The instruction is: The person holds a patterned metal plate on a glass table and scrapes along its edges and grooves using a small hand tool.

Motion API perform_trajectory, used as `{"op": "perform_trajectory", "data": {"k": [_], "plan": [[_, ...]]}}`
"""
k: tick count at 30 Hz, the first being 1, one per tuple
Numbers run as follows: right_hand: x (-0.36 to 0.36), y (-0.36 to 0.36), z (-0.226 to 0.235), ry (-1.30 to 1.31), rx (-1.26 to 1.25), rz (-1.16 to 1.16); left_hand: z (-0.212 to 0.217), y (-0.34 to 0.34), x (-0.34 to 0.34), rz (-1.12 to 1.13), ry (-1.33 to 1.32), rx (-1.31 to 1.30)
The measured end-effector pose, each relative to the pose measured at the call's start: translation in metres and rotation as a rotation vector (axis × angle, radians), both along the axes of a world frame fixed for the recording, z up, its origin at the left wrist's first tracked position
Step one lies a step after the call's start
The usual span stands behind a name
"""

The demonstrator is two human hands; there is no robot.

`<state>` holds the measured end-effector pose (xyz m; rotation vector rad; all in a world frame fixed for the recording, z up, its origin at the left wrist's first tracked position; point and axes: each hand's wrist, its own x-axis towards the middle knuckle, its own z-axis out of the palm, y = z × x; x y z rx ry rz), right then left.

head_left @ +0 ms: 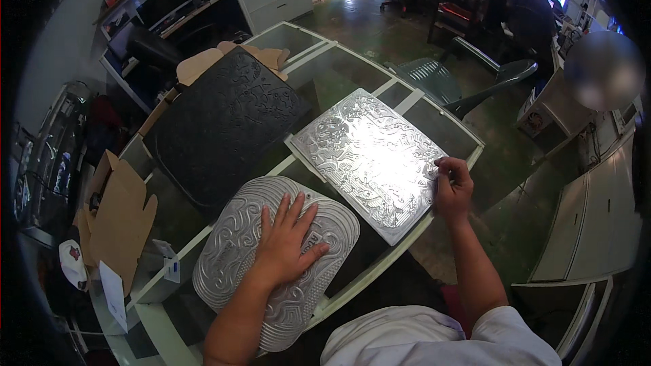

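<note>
My left hand (288,240) lies flat, fingers spread, on a rounded silver embossed plate (230,251) with swirl patterns at the near side of the glass table (400,95). My right hand (453,186) pinches the right edge of a rectangular silver engraved plate (366,156) that lies in the table's middle and catches a bright glare. A large black embossed panel (227,125) rests to the left of it, on top of brown cardboard.
An open cardboard box (119,220) and a small white box (169,264) sit at the table's left end. A green plastic chair (468,85) stands beyond the far edge. White cabinets (590,224) line the right; shelves and drawers fill the back.
</note>
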<state>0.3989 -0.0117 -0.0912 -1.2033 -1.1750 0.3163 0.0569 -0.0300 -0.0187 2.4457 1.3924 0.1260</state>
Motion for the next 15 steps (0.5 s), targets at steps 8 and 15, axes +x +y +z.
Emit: {"op": "perform_trajectory", "data": {"k": [8,15], "plan": [[0.006,0.005,-0.007,-0.105,0.003,-0.054,-0.006,0.001,0.001,-0.002,-0.026,0.019],[-0.001,0.004,0.005,-0.113,-0.056,-0.139,-0.003,0.001,0.001,0.015,-0.04,0.001]]}}
